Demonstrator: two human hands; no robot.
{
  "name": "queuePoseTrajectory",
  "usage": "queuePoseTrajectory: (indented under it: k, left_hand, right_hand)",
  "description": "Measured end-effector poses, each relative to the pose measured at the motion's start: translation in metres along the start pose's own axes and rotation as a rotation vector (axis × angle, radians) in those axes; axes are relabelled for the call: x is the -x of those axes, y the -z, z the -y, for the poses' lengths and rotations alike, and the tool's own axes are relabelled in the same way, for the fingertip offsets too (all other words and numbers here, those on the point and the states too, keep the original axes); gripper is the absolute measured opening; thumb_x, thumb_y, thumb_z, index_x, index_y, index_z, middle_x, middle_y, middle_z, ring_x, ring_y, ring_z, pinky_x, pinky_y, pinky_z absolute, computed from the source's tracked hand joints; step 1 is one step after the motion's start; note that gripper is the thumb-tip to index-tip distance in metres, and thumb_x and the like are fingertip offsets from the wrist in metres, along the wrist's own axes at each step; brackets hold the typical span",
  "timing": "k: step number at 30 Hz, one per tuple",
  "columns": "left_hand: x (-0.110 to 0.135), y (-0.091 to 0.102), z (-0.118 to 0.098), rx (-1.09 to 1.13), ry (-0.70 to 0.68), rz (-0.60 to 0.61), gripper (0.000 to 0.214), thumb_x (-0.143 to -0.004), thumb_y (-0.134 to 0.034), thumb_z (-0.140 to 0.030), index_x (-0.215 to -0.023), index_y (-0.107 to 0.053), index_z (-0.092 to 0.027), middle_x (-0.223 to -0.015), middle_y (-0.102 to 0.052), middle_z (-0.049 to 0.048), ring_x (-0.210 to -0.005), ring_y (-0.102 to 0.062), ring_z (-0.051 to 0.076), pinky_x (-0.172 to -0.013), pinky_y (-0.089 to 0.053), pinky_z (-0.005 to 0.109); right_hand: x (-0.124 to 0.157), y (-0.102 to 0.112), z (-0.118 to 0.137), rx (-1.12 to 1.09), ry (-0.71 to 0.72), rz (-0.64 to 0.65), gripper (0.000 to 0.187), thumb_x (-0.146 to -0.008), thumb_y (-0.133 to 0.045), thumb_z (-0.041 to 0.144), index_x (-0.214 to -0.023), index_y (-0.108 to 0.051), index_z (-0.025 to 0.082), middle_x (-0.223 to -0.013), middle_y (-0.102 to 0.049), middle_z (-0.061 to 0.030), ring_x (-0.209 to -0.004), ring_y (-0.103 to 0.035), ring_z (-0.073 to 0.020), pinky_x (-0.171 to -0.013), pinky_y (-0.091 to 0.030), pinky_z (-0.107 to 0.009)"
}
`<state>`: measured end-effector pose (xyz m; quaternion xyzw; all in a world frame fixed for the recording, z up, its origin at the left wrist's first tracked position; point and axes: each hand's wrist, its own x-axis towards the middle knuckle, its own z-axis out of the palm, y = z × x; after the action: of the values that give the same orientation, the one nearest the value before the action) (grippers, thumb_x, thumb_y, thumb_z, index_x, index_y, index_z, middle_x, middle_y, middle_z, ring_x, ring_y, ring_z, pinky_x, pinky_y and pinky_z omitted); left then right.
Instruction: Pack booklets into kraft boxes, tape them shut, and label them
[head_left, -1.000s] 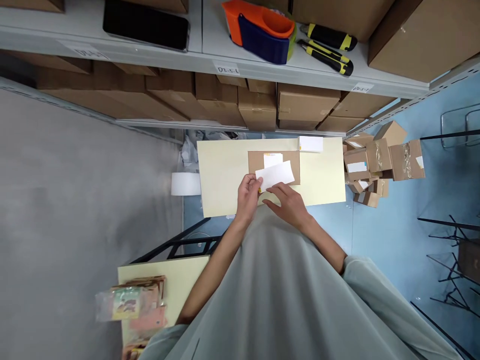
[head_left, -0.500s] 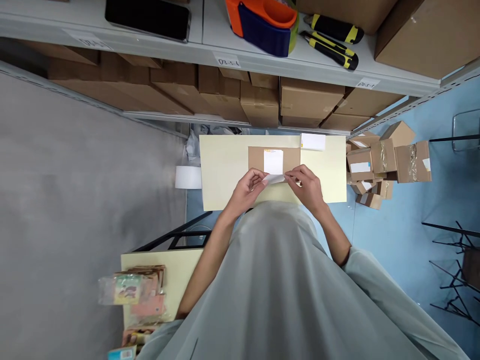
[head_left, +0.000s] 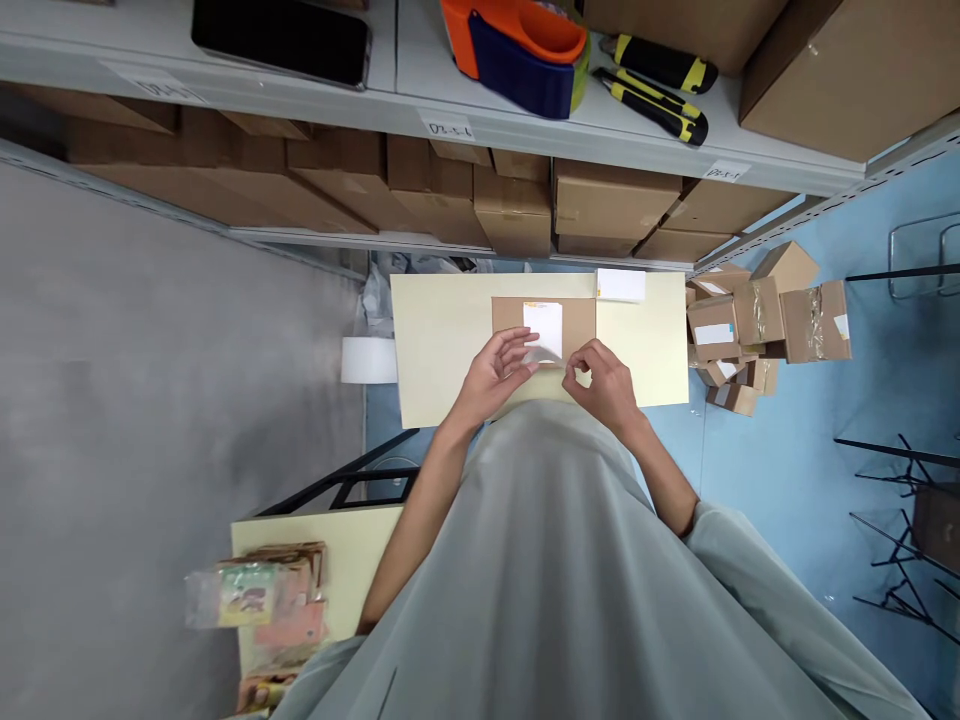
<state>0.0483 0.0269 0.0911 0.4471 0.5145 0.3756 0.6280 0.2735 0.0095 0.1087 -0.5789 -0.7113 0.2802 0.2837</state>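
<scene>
A white label [head_left: 543, 322] lies on the brown cardboard box [head_left: 580, 318] on the pale yellow table. Its near edge curls up off the cardboard. My right hand [head_left: 606, 382] pinches the label's near right corner between thumb and forefinger. Over the label's near left part, my left hand [head_left: 495, 375] is open, fingers stretched out and thumb apart. Its fingertips hide a little of the label, and I cannot tell whether they touch it. A stack of white labels [head_left: 621, 285] sits at the table's far edge, right of the box.
Beyond the table [head_left: 442, 350] rises a shelf with cardboard boxes [head_left: 619, 200], a phone [head_left: 285, 40], a tape dispenser [head_left: 525, 70] and utility knives [head_left: 660, 90]. Parcels [head_left: 757, 310] are piled on the right. Packaged goods [head_left: 292, 600] lie on a side table at lower left.
My left hand has let go of the label's near left corner, and its fingers have spread forward over it. My right hand stays pinched at the right corner. The view has shifted slightly.
</scene>
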Motion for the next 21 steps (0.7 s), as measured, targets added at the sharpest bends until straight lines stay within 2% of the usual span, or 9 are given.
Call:
queuePoseTrajectory:
  k: [2, 4, 7, 9, 11, 14, 18, 21]
  left_hand:
    - [-0.005, 0.002, 0.004, -0.007, -0.005, -0.077, 0.067, -0.081, -0.093, -0.051, -0.138, -0.066, -0.027, -0.152, -0.071, 0.0158, -0.147, -0.066, 0.032, -0.119, -0.058, 0.048]
    - [-0.008, 0.004, 0.009, 0.005, 0.024, -0.115, 0.066, -0.080, -0.094, -0.054, -0.133, -0.068, -0.026, -0.146, -0.074, 0.0146, -0.141, -0.069, 0.031, -0.117, -0.060, 0.047]
    - [-0.010, 0.005, 0.015, 0.043, 0.101, -0.066, 0.057, -0.080, -0.093, -0.062, -0.118, -0.074, -0.023, -0.120, -0.080, 0.0115, -0.114, -0.077, 0.027, -0.107, -0.064, 0.046]
    - [-0.008, 0.005, 0.018, 0.042, 0.132, -0.049, 0.054, -0.080, -0.092, -0.066, -0.107, -0.076, -0.022, -0.105, -0.080, 0.0089, -0.099, -0.076, 0.024, -0.098, -0.066, 0.043]
    - [-0.007, 0.003, 0.021, 0.026, 0.137, -0.065, 0.054, -0.080, -0.091, -0.070, -0.099, -0.076, -0.022, -0.096, -0.078, 0.0067, -0.091, -0.073, 0.023, -0.089, -0.066, 0.040]
    - [-0.006, 0.002, 0.027, 0.005, 0.129, -0.083, 0.054, -0.080, -0.089, -0.074, -0.094, -0.075, -0.023, -0.092, -0.077, 0.0049, -0.084, -0.071, 0.021, -0.083, -0.064, 0.037]
    - [-0.010, 0.003, 0.043, -0.050, 0.127, -0.114, 0.052, -0.081, -0.086, -0.073, -0.093, -0.074, -0.024, -0.091, -0.077, 0.0044, -0.083, -0.071, 0.020, -0.083, -0.062, 0.037]
    - [-0.021, 0.006, 0.057, -0.138, 0.170, -0.148, 0.042, -0.085, -0.082, -0.064, -0.092, -0.073, -0.023, -0.090, -0.078, 0.0046, -0.086, -0.072, 0.021, -0.086, -0.061, 0.036]
  right_hand:
    - [0.000, 0.001, 0.004, -0.105, -0.076, 0.010, 0.008, -0.092, -0.063, 0.019, -0.090, -0.065, 0.026, -0.091, -0.069, -0.0019, -0.078, -0.064, -0.0177, -0.067, -0.051, -0.030]
    - [0.000, 0.002, 0.006, -0.247, -0.184, -0.001, 0.004, -0.090, -0.064, 0.024, -0.087, -0.065, 0.026, -0.089, -0.068, -0.0011, -0.074, -0.062, -0.0165, -0.065, -0.052, -0.030]
    - [-0.003, 0.002, 0.006, -0.458, -0.349, -0.038, 0.010, -0.088, -0.065, 0.034, -0.082, -0.065, 0.026, -0.086, -0.069, -0.0011, -0.071, -0.060, -0.0157, -0.063, -0.052, -0.030]
    - [-0.005, 0.001, 0.003, -0.541, -0.445, -0.037, 0.016, -0.085, -0.067, 0.040, -0.080, -0.065, 0.025, -0.083, -0.069, -0.0007, -0.066, -0.055, -0.0147, -0.059, -0.049, -0.030]
    - [-0.006, -0.001, -0.001, -0.574, -0.521, -0.029, 0.019, -0.082, -0.069, 0.044, -0.079, -0.066, 0.025, -0.080, -0.069, -0.0004, -0.064, -0.052, -0.0142, -0.057, -0.047, -0.029]
    - [-0.007, -0.007, -0.009, -0.583, -0.586, -0.043, 0.021, -0.079, -0.072, 0.045, -0.080, -0.068, 0.025, -0.080, -0.072, -0.0013, -0.068, -0.058, -0.0160, -0.060, -0.050, -0.029]
    - [-0.009, -0.024, -0.024, -0.582, -0.656, -0.010, 0.026, -0.079, -0.075, 0.049, -0.083, -0.071, 0.024, -0.075, -0.070, 0.0003, -0.069, -0.061, -0.0167, -0.066, -0.056, -0.031]
    - [-0.017, -0.044, -0.037, -0.580, -0.711, 0.013, 0.024, -0.083, -0.074, 0.047, -0.082, -0.070, 0.024, -0.072, -0.067, 0.0022, -0.070, -0.064, -0.0172, -0.075, -0.061, -0.032]
